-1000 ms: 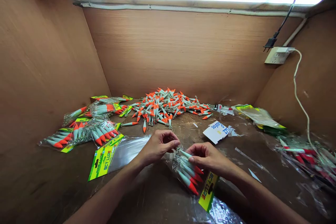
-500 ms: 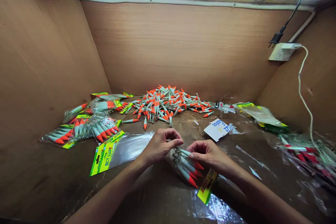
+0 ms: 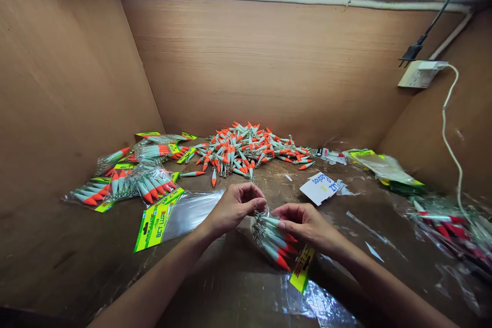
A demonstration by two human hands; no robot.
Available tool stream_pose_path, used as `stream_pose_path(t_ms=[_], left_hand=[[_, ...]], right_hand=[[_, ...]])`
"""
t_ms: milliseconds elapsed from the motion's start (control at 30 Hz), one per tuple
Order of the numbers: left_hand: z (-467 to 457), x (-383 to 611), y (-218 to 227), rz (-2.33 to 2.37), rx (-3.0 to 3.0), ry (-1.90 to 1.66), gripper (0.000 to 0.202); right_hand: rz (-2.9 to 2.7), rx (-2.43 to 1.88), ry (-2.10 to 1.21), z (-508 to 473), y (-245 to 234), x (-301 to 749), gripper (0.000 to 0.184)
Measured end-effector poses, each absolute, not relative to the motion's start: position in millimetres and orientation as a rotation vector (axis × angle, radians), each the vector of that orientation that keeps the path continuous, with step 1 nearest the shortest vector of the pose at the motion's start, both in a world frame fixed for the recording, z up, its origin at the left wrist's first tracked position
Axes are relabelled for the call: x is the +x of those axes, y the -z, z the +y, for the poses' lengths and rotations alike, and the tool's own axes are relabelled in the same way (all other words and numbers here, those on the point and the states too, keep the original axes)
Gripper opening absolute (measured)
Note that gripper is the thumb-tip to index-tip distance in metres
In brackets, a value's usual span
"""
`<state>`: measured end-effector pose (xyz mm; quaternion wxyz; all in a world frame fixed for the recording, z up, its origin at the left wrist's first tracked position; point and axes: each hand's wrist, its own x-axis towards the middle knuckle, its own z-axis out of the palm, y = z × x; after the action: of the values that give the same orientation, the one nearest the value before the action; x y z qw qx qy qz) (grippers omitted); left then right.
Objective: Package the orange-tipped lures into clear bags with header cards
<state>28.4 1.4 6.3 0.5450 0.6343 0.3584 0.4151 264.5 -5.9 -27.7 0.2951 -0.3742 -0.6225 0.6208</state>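
Note:
Between my hands is a clear plastic bag (image 3: 255,238) with several white-and-orange fishing lures (image 3: 277,252) inside, their wire hooks bunched at the upper left. Its yellow-green BCT LURE header (image 3: 303,269) points down to the right. My left hand (image 3: 239,208) pinches the bag's end just above the hooks, thumb against the fingers. On the other side, my right hand (image 3: 302,223) is closed on the bag's upper right edge, its thumb beside the topmost lure. Beyond my hands, a heap of loose lures (image 3: 246,151) lies by the back wall.
Filled lure bags (image 3: 134,179) are piled at the left, with flat bags (image 3: 196,212) in front of them. A torn white card (image 3: 320,188) lies right of the heap. More packaging (image 3: 388,169) and red-and-white lures (image 3: 446,223) sit at the far right, below a wall socket (image 3: 421,74).
The camera view has shifted slightly. Both hands keep hold of the lure bag, and my left hand has risen a little at its hook end.

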Motion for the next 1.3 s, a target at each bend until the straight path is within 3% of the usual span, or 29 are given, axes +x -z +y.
stream_pose_path(t_ms=[167, 333, 467, 600, 733, 1300], left_hand=[[-1, 28, -10, 0.899, 1.496, -0.993, 0.030], [-7, 21, -19, 1.395, 1.822, -1.349, 0.024], [-12, 18, -18, 1.552, 2.037, -1.089, 0.038], [-17, 20, -16, 1.581, 2.090, -0.756, 0.030], [-19, 25, -9, 1.580, 2.080, -0.659, 0.028], [-19, 36, 5, 1.266, 1.995, -1.063, 0.012]], right_hand=[[-1.697, -0.990, -1.588, -8, 27, 262, 0.040], [-1.647, -1.056, -1.544, -7, 22, 264, 0.038], [-1.644, -1.051, -1.473, -4, 22, 266, 0.033], [-1.631, -1.080, -1.435, 0, 24, 268, 0.032], [-1.622, -1.093, -1.436, 1, 26, 268, 0.033], [-1.633, -1.093, -1.376, 0, 28, 265, 0.035]])
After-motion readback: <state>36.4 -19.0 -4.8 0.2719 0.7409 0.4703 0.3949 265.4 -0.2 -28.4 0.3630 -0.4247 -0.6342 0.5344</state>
